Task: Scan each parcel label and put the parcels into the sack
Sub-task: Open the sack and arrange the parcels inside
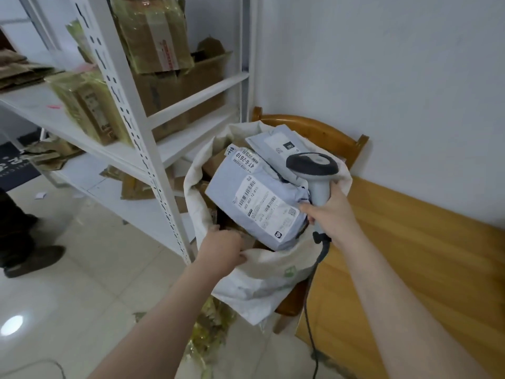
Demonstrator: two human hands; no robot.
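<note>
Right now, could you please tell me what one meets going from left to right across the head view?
You meet a dark shoe, shelving post, left hand, labelled grey parcel, right hand, wooden bench.

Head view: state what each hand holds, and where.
Left hand grips the sack by its rim; right hand grips the scanner handle and pinches the grey parcel edge.
</note>
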